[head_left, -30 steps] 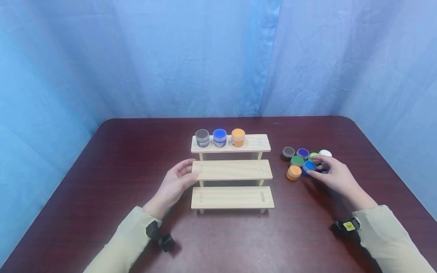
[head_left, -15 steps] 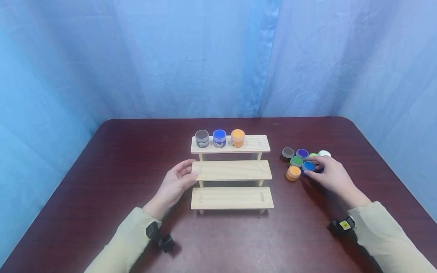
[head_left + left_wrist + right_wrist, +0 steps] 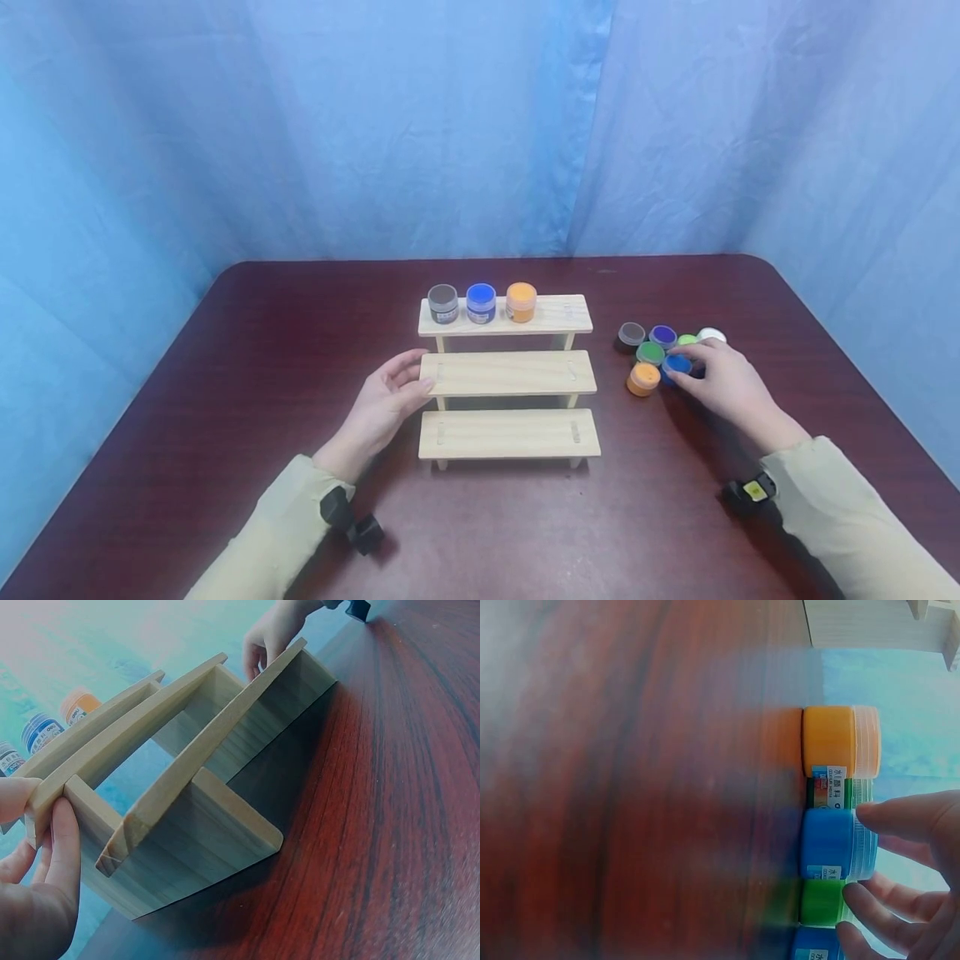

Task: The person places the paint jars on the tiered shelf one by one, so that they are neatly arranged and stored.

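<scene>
My left hand (image 3: 378, 404) grips the left end of the middle shelf of a three-step wooden stand (image 3: 510, 375); in the left wrist view its thumb is above the board and the fingers below. My right hand (image 3: 731, 383) pinches a blue paint jar (image 3: 826, 844) by its clear lid, thumb on one side, fingers on the other. That jar stands on the table among an orange jar (image 3: 642, 379), a green one (image 3: 650, 353), a purple one (image 3: 663, 336), a dark one (image 3: 631, 336), a light green one (image 3: 686, 340) and a white one (image 3: 712, 334), partly hidden by the hand.
On the stand's top shelf sit a grey-black jar (image 3: 443, 305), a blue jar (image 3: 481, 305) and an orange jar (image 3: 521, 303). The dark red table (image 3: 510, 533) ends at a blue curtain (image 3: 420, 133) behind.
My right hand has shifted slightly left and its fingers have closed in on the blue paint jar. The left hand still holds the shelf.
</scene>
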Demonstrator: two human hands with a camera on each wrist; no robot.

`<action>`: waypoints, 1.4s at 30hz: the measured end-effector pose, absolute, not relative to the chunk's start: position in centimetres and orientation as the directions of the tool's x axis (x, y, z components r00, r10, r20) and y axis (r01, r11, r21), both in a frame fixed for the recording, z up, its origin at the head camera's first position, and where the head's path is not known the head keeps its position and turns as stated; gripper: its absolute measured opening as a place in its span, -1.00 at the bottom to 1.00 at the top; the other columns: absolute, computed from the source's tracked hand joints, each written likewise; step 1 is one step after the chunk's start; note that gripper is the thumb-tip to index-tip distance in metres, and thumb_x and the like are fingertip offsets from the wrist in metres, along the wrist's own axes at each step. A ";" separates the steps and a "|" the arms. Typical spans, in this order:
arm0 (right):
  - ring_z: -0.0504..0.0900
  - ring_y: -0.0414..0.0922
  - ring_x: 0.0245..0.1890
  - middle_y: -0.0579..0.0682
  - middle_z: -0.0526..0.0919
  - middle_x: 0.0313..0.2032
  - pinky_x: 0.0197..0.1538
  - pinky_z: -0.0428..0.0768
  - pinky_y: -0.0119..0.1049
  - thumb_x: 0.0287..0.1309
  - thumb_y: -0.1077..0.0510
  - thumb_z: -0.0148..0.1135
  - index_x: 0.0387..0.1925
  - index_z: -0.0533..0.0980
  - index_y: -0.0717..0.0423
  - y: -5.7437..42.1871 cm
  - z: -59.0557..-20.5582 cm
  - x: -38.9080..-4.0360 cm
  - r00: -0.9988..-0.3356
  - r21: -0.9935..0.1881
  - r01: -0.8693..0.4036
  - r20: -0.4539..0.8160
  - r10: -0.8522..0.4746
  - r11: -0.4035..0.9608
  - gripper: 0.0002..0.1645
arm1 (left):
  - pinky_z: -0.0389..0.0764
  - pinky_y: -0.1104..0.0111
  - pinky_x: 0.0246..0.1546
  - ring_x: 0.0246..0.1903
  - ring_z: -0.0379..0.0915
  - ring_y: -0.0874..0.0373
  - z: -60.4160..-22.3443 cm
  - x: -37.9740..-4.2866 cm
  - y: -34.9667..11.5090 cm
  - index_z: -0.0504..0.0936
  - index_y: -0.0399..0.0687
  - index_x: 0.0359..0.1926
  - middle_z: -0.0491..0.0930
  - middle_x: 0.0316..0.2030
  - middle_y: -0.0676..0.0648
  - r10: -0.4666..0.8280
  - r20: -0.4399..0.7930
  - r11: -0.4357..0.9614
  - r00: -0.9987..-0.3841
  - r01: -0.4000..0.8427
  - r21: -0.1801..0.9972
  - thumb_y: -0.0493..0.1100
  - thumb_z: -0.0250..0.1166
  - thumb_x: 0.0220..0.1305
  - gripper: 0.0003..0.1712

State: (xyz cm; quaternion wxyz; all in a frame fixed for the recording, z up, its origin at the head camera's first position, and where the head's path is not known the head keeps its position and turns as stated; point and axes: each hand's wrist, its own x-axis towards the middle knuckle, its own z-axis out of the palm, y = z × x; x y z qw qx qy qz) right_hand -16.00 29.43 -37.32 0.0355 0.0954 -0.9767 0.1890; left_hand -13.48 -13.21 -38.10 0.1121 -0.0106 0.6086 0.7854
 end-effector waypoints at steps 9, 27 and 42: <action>0.52 0.09 -0.29 0.30 0.53 -0.19 -0.22 0.55 0.08 0.05 0.16 0.33 -0.06 0.56 0.29 29.5 -37.1 -15.7 -0.976 -0.362 -0.216 0.100 -0.193 0.907 -0.59 | 0.61 0.56 -0.17 -0.33 0.55 0.36 -38.1 -13.5 -13.2 0.09 -0.45 0.33 0.50 -0.26 0.08 0.161 -0.155 -0.241 -0.975 -0.191 0.952 -0.55 0.03 0.23 -0.35; 0.53 0.17 -0.17 0.31 0.57 -0.13 -0.09 0.57 0.19 0.02 0.17 0.35 -0.08 0.55 0.26 29.9 -37.1 -14.4 -0.978 -0.398 -0.210 0.071 -0.198 0.893 -0.60 | 0.61 0.55 -0.16 -0.32 0.54 0.36 -38.2 -13.6 -13.2 0.10 -0.44 0.33 0.50 -0.24 0.06 0.160 -0.156 -0.220 -0.975 -0.190 0.957 -0.53 0.04 0.23 -0.36; 0.55 0.01 -0.32 0.12 0.61 -0.31 -0.29 0.61 -0.22 -0.02 0.15 0.40 -0.11 0.61 0.26 31.0 -36.5 -13.9 -0.976 -0.428 -0.200 0.162 -0.143 0.881 -0.60 | 0.61 0.54 -0.15 -0.33 0.55 0.36 -38.3 -13.6 -13.3 0.10 -0.44 0.34 0.50 -0.22 0.04 0.161 -0.152 -0.223 -0.975 -0.186 0.957 -0.54 0.04 0.23 -0.35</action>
